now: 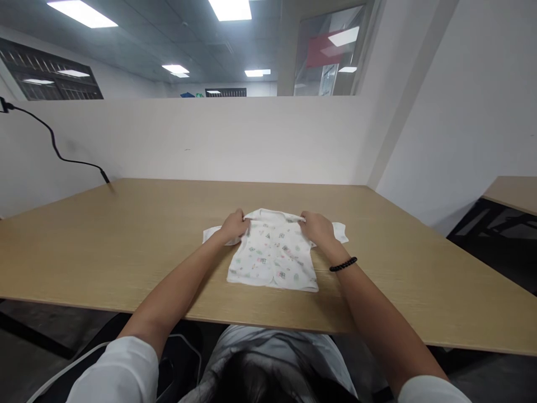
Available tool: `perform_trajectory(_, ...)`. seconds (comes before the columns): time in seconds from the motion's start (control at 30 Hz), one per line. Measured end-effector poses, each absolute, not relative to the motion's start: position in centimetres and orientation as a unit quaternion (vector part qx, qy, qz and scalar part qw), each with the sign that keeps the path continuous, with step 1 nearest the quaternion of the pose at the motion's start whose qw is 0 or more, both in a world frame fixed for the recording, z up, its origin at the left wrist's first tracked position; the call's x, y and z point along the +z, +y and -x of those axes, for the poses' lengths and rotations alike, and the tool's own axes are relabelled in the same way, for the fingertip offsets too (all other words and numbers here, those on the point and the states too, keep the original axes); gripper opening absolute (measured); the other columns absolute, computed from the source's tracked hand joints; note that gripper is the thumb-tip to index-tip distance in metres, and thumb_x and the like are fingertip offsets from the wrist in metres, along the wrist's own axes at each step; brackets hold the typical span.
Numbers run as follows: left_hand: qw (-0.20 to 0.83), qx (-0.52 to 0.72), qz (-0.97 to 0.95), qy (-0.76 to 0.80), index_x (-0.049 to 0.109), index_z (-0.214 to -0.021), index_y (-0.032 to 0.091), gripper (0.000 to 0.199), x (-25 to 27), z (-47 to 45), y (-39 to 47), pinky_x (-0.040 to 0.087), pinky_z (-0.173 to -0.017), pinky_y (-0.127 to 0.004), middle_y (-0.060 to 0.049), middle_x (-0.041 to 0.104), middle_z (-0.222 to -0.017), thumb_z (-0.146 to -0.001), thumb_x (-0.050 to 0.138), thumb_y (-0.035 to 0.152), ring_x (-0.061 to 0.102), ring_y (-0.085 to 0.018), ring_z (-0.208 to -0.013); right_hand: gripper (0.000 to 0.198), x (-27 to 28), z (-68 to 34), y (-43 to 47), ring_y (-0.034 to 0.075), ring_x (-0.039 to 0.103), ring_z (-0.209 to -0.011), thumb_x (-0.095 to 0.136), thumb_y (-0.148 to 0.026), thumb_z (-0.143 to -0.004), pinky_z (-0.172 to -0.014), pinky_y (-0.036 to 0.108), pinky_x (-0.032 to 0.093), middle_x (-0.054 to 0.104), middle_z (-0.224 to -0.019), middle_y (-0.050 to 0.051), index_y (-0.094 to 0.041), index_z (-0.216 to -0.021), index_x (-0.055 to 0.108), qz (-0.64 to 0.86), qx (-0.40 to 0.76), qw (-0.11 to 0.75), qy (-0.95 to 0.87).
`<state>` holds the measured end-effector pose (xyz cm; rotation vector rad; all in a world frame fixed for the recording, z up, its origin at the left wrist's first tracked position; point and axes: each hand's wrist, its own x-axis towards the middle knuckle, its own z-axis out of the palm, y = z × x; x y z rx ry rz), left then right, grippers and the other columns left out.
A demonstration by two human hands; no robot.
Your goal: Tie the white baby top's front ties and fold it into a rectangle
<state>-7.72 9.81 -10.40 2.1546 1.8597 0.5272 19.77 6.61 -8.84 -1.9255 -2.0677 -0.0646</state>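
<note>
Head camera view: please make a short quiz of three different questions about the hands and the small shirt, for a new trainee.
1. True or false: the small printed shirt lies flat on the wooden table.
2. Which wrist wears the black bead bracelet? A) left B) right C) both
3. Fill in: the left hand and the right hand each grip the shirt near its ____ end, at the shoulders.

Key:
1. True.
2. B. It sits on the right wrist.
3. Far. The fingers of both hands pinch the cloth at the far edge, beside the sleeves, and the hem lies toward the person.
</note>
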Motion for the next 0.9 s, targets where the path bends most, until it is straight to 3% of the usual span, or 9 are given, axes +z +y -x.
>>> perform_trajectory(0.13, 0.166, 0.442, -0.661, 0.584, 0.036, -0.112, 0.021, 0.022, -10.9, 6.5, 9.9, 0.045, -0.072, -0.026, -0.004, 0.064, -0.088, -0.090, 0.034, 0.019, 0.062, -0.017, -0.078, 0.036, -8.4, -19.2, 6.1, 0.028, 0.060, -0.086, 0.032, -0.018, -0.092, -0.071, 0.034, 0.040, 0.067, -0.095, 0.014, -0.014, -0.123, 0.049, 0.641, -0.017, 0.288, -0.711)
perform_trajectory(0.27, 0.010, 0.512, -0.647, 0.564, 0.044, -0.100, 0.021, 0.016, -10.5, 6.4, 9.3, 0.042, -0.086, -0.034, -0.009, 0.054, -0.106, -0.084, 0.042, 0.018, 0.053, -0.022, -0.100, 0.038, -8.2, -18.8, 6.3, 0.028, 0.055, -0.104, 0.034, -0.016, -0.089, -0.084, 0.034, 0.040, 0.061, -0.116, 0.018, -0.011, -0.125, 0.044, 0.579, -0.047, 0.390, -0.714)
perform_trajectory(0.37, -0.121, 0.449, -0.676, 0.572, 0.053, -0.081, 0.019, 0.008, -9.8, 7.2, 8.3, 0.035, -0.091, -0.045, -0.013, 0.049, -0.109, -0.075, 0.055, 0.025, 0.045, -0.031, -0.107, 0.029, -7.7, -18.8, 5.9, 0.030, 0.056, -0.101, 0.044, -0.023, -0.085, -0.081, 0.033, 0.039, 0.065, -0.107, 0.016, -0.015, -0.110, 0.057, 0.607, -0.068, 0.341, -0.715)
perform_trajectory(0.47, -0.141, 0.317, -0.795, 0.498, 0.057, -0.066, 0.018, 0.016, -9.0, 7.9, 7.5, 0.030, -0.092, -0.049, -0.013, 0.052, -0.104, -0.071, 0.059, 0.032, 0.044, -0.033, -0.104, 0.021, -7.0, -19.0, 5.3, 0.028, 0.059, -0.084, 0.049, -0.031, -0.083, -0.066, 0.031, 0.034, 0.068, -0.085, 0.013, -0.018, -0.087, 0.065, 0.650, -0.037, 0.221, -0.726)
perform_trajectory(0.63, 0.131, 0.123, -0.916, 0.358, 0.050, -0.054, 0.019, 0.040, -9.1, 7.7, 7.6, 0.039, -0.079, -0.034, -0.006, 0.055, -0.072, -0.082, 0.045, 0.047, 0.049, -0.021, -0.073, 0.047, -6.1, -19.7, 4.6, 0.023, 0.058, -0.066, 0.038, -0.045, -0.093, -0.057, 0.031, 0.028, 0.062, -0.064, 0.010, -0.018, -0.064, 0.063, 0.646, 0.039, 0.112, -0.754)
perform_trajectory(0.7, 0.231, 0.109, -0.899, 0.356, 0.048, -0.053, 0.020, 0.051, -9.6, 7.4, 7.9, 0.041, -0.069, -0.030, -0.003, 0.051, -0.060, -0.089, 0.035, 0.054, 0.046, -0.018, -0.061, 0.055, -6.1, -19.8, 4.6, 0.025, 0.059, -0.069, 0.033, -0.052, -0.096, -0.059, 0.031, 0.030, 0.063, -0.067, 0.011, -0.017, -0.070, 0.067, 0.658, 0.029, 0.128, -0.741)
perform_trajectory(0.8, 0.224, 0.158, -0.874, 0.401, 0.055, -0.062, 0.019, 0.057, -10.3, 6.8, 8.3, 0.043, -0.069, -0.030, -0.004, 0.056, -0.062, -0.093, 0.027, 0.058, 0.051, -0.019, -0.064, 0.041, -6.5, -19.7, 4.9, 0.030, 0.059, -0.094, 0.038, -0.042, -0.097, -0.073, 0.033, 0.038, 0.068, -0.097, 0.016, -0.016, -0.107, 0.068, 0.656, -0.071, 0.214, -0.721)
perform_trajectory(0.87, 0.175, 0.196, -0.871, 0.414, 0.065, -0.089, 0.017, 0.051, -10.8, 6.6, 8.3, 0.043, -0.083, -0.032, -0.009, 0.067, -0.092, -0.091, 0.035, 0.059, 0.058, -0.023, -0.089, 0.041, -7.1, -19.5, 5.2, 0.033, 0.051, -0.114, 0.044, -0.031, -0.094, -0.088, 0.037, 0.038, 0.059, -0.125, 0.019, -0.015, -0.130, 0.055, 0.620, -0.139, 0.253, -0.730)
perform_trajectory(0.9, 0.161, 0.201, -0.874, 0.413, 0.062, -0.109, 0.017, 0.051, -11.0, 6.5, 8.3, 0.041, -0.092, -0.033, -0.011, 0.064, -0.115, -0.089, 0.041, 0.060, 0.055, -0.026, -0.107, 0.045, -7.5, -19.5, 5.4, 0.033, 0.047, -0.120, 0.045, -0.028, -0.093, -0.093, 0.039, 0.036, 0.054, -0.133, 0.019, -0.014, -0.135, 0.051, 0.600, -0.149, 0.247, -0.746)
